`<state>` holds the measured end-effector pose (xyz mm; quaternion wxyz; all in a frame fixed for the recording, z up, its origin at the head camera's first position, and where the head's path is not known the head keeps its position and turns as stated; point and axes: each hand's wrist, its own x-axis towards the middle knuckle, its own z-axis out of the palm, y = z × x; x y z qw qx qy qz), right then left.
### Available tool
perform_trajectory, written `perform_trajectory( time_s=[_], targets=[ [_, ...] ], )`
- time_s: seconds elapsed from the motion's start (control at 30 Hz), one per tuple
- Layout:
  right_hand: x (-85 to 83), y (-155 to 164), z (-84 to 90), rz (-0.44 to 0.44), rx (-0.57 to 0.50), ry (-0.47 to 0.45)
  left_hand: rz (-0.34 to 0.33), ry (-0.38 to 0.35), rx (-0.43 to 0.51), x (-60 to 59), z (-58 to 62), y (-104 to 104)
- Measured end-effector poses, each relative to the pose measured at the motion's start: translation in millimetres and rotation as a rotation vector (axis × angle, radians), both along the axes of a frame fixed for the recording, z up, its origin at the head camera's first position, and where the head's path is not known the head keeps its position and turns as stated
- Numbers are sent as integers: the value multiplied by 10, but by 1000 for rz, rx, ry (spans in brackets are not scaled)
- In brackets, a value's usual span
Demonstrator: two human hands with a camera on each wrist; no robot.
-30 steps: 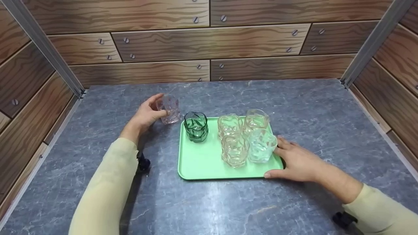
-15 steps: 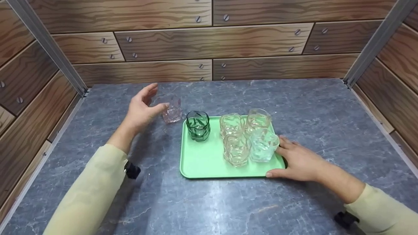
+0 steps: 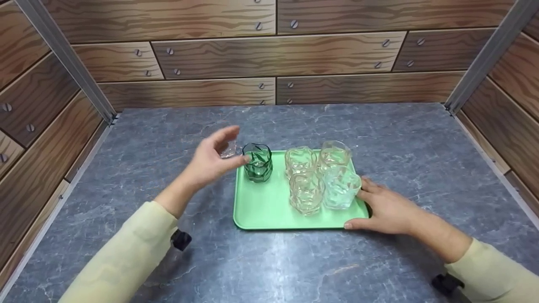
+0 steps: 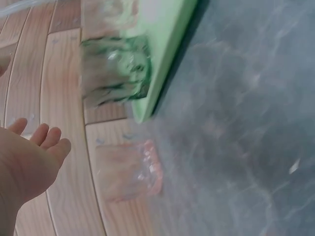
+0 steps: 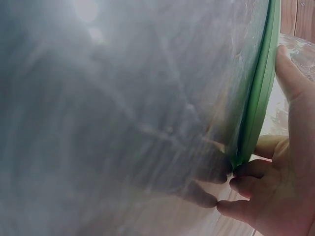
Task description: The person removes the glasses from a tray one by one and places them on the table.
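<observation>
In the head view my left hand hovers with fingers spread beside a dark green glass; the thumb overlaps the glass's left side. The left wrist view shows this hand apart from both that glass and a pale pink glass. The pink glass stands on the table left of the tray, mostly hidden behind the hand in the head view. My right hand grips the near right corner of the light green tray, its thumb on the front rim and fingers along the right side.
Several clear glasses stand close together on the tray's right half, among them a front glass, a bluish glass and a back glass. Grey marbled table lies around the tray, with wood-patterned walls behind and at the sides.
My left hand has let go of the pink glass, leaving it on the table, drawn back left, then come right toward the dark green glass. The right hand stays at the tray's corner.
</observation>
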<state>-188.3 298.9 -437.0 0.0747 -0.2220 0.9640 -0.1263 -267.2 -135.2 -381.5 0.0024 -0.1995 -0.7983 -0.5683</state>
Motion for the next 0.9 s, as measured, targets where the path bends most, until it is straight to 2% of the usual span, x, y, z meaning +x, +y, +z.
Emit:
perform_trajectory(
  time_s=[0.13,0.23,0.47,0.7,0.9],
  targets=[
    [7,-1,9,-1,-6,-8,-26,-38,-66,32,-120,89],
    [7,0,8,-7,-5,-19,-27,-53,-78,24,-218,137],
    [1,7,-2,-12,-1,-30,13,-78,-78,-14,-395,248],
    [7,1,-3,-20,0,-32,108,-94,-146,-40,-470,336],
    [-3,12,-5,-3,-6,-34,142,-98,-138,-70,-511,378]
  ],
)
